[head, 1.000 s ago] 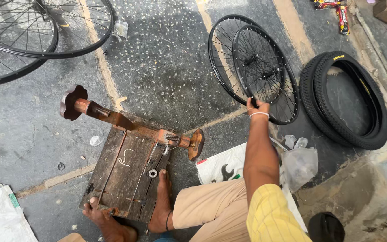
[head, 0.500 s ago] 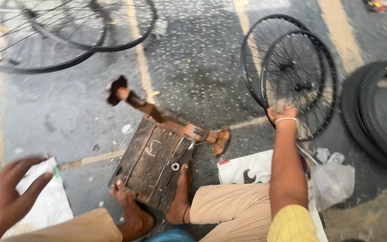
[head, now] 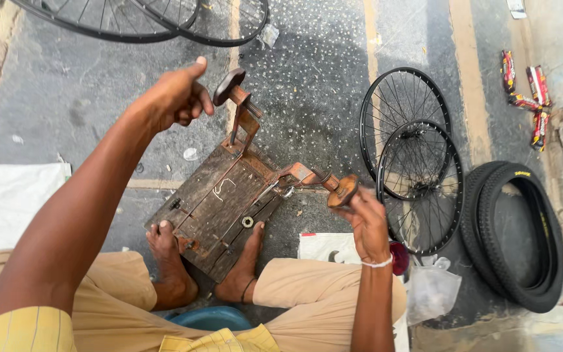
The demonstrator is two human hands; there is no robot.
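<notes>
Rust covers the wooden truing stand (head: pixel 223 202), which sits on the pavement at the centre of the frame, pinned under both bare feet at its lower edge. Its board runs long from lower left to upper right, and two iron uprights rise from the far end: one toward the upper middle, one toward the right. Each upright carries a threaded spindle ending in a round knob. The left hand (head: pixel 174 98), in the upper left of the frame, has its fingers curled around the left knob (head: pixel 227 86), thumb stretched up beside it; that spindle points up and to the left. The right hand (head: pixel 367 225), right of centre, has its fingers pinched on the right knob (head: pixel 343 190), whose spindle points right and slightly down. So the two spindles lie nearly along one line, splayed outward from the board.

Two spoked bicycle rims (head: pixel 412 163) lie overlapping on the ground just beyond the right hand, with stacked black tyres (head: pixel 519 234) further right. More rims (head: pixel 164 19) cross the upper left edge.
</notes>
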